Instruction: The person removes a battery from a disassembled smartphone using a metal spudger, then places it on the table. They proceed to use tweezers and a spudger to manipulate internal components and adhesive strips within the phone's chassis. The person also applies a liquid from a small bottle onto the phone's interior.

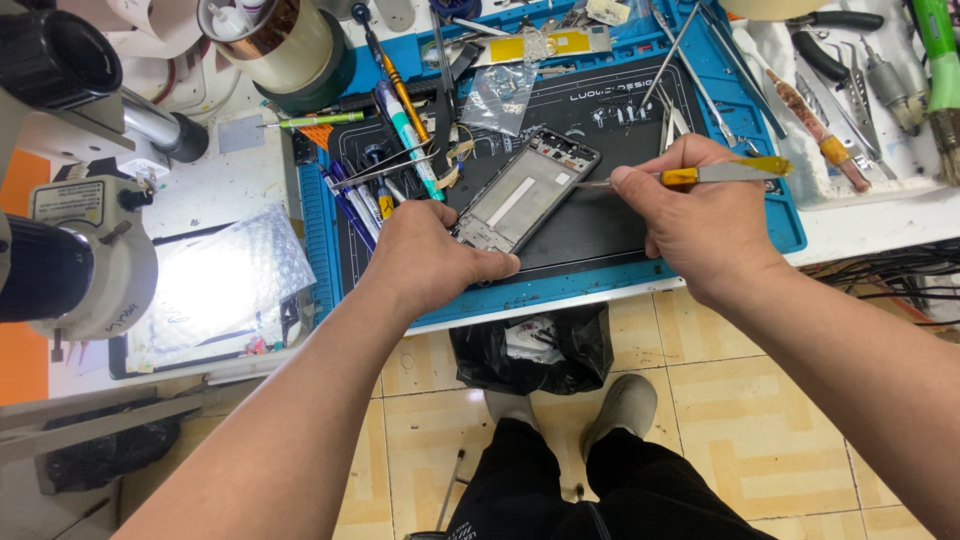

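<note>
Workbench space is taken up mostly by a blue silicone repair mat with a black centre panel [620, 225], on which an opened phone frame of grey metal with a pale inner plate [525, 190] lies tilted, its upper end toward the far right. At the left a white stereo microscope with black eyepieces [75, 250] is seen, and below the bench edge a black plastic rubbish bag [535, 350] hangs over the tiled floor.

The frame's near corner is pinned by the left hand [430, 260], thumb and fingers curled down against it. A flat metal prying tool wrapped in yellow tape [700, 175] is gripped by the right hand [700, 220], fingers closed narrowly around its shaft, and the thin tip is laid at the frame's right edge. The step in hand is judged to be prying or scraping along that edge; a shallow, steady slide with the frame kept pinned would be called for next.

A cluster of screwdrivers and pens with coloured handles [390, 140] is crowded just beside the frame's left side, and a small clear plastic bag [497, 97] lies beyond it, so sideways room is limited there.
</note>
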